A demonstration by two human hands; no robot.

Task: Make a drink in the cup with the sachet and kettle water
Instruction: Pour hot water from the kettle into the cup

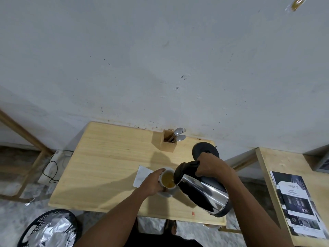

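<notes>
A white cup (169, 171) stands on a white saucer (166, 194) near the middle of the wooden table (106, 157). Yellow-brown liquid (167, 179) fills it. My left hand (153, 182) grips the cup's left side. My right hand (210, 164) holds the black handle of a steel kettle (203, 191), which is tilted with its spout at the cup's right rim. A silver sachet (142, 175) lies flat on the table just left of the cup, partly hidden by my left hand.
The black kettle base (204, 148) sits at the table's back right. A wooden holder (167, 142) with spoons and a fork stands by the wall. A black bin (48, 229) with foil is on the floor at left. A leaflet (299, 202) lies on the right-hand table.
</notes>
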